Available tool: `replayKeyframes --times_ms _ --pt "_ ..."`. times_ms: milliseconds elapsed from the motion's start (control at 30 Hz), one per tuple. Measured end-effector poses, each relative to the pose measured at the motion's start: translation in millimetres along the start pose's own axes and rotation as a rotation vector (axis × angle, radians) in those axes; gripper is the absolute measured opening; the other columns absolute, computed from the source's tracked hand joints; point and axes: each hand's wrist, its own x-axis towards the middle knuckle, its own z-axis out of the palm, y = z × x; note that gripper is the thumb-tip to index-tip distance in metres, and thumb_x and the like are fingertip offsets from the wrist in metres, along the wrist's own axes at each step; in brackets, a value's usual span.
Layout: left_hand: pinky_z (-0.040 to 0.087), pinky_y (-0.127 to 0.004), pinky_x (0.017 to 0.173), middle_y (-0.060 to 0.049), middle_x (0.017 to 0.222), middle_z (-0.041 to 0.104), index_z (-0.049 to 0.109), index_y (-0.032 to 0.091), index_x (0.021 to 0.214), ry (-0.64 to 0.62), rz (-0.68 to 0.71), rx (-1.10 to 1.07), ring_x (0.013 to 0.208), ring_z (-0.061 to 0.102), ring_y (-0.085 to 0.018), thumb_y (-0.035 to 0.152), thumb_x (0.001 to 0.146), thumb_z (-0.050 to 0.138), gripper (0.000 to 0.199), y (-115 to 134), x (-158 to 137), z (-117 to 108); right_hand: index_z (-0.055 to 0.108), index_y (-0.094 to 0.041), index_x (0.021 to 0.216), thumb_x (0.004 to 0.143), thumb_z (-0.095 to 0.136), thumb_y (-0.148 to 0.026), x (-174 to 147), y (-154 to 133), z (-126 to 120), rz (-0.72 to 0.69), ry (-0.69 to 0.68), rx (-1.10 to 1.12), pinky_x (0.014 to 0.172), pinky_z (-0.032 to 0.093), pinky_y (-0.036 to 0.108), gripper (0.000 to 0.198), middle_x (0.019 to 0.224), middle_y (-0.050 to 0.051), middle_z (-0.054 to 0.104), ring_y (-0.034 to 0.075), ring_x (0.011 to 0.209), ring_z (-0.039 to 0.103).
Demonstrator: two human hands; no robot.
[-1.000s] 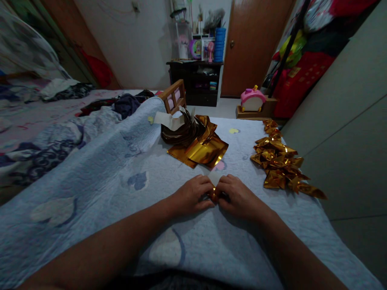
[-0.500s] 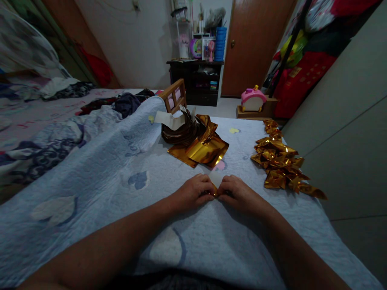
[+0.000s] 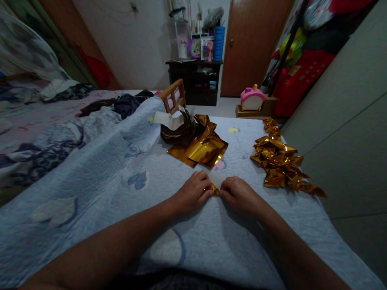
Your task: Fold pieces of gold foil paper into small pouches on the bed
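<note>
One gold-foil paper (image 3: 215, 179), pale face up on the blue quilt (image 3: 169, 181), its folded near edge pinched by the left hand (image 3: 193, 193), the right hand (image 3: 242, 195) curled at its right side, grip indistinct, seemingly to steady the fold, with loose foil sheets (image 3: 205, 150) just beyond, presumably for easy reach.

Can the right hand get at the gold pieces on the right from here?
Probably yes: only quilt shows between the right hand and the gold pieces, though that hand is at the sheet.
</note>
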Motion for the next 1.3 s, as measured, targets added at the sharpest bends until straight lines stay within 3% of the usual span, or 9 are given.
replayKeyframes --times_ms 333,700,1300 --pt "0.044 -0.040 0.088 -0.006 0.100 0.056 0.060 0.018 0.084 0.030 -0.045 0.060 0.098 0.050 -0.024 0.020 0.092 0.062 0.009 2 -1 5 0.072 -0.017 0.077 0.092 0.059 -0.020 1 -3 6 0.056 0.045 -0.136 0.067 0.036 0.032 0.020 0.080 0.010 0.073 0.023 0.078 0.064" --pt "0.044 -0.040 0.086 -0.006 0.097 0.056 0.058 0.019 0.082 0.049 -0.072 0.094 0.096 0.049 -0.024 0.021 0.092 0.061 0.010 6 0 5 0.074 -0.016 0.081 0.096 0.055 -0.026 3 -7 6 0.072 0.004 -0.214 0.068 0.036 0.034 0.026 0.084 0.013 0.075 0.026 0.080 0.066" --pt "0.043 -0.040 0.086 -0.006 0.101 0.055 0.058 0.019 0.084 0.015 -0.110 0.120 0.098 0.048 -0.025 0.023 0.093 0.061 0.010 7 1 6 0.074 -0.015 0.085 0.097 0.052 -0.023 3 -12 6 0.087 -0.017 -0.279 0.070 0.037 0.036 0.026 0.089 0.015 0.075 0.028 0.085 0.067"
